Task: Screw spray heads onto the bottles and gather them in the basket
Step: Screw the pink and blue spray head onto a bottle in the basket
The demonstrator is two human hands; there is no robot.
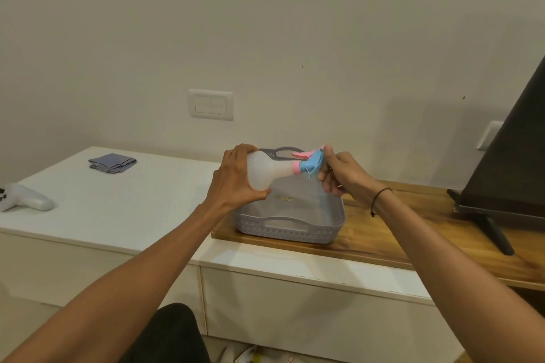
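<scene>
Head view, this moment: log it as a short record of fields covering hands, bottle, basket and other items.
left hand: left hand grips the bottle by its wide base
right hand: right hand holds the spray head
bottle: lying sideways in the air above the basket, pink collar at the neck
basket: basket sits on the wooden board; no bottles inside
other items: folded cloth, white controller

Dim, warm indoor light; overall yellowish-grey cast. Wall (265,23) evenly lit, darkening toward the corners at 11 and 1 o'clock. Soft, broad shadow on the wall at 3 o'clock, behind the dark screen (507,150). White surface (118,200) is the brightest area, no hard glare. Wide-angle bowing: surface edges curve, forearms stretch toward 5 and 7 o'clock. Slight softness throughout; fine detail smeared, compression noise in the dark areas.
</scene>
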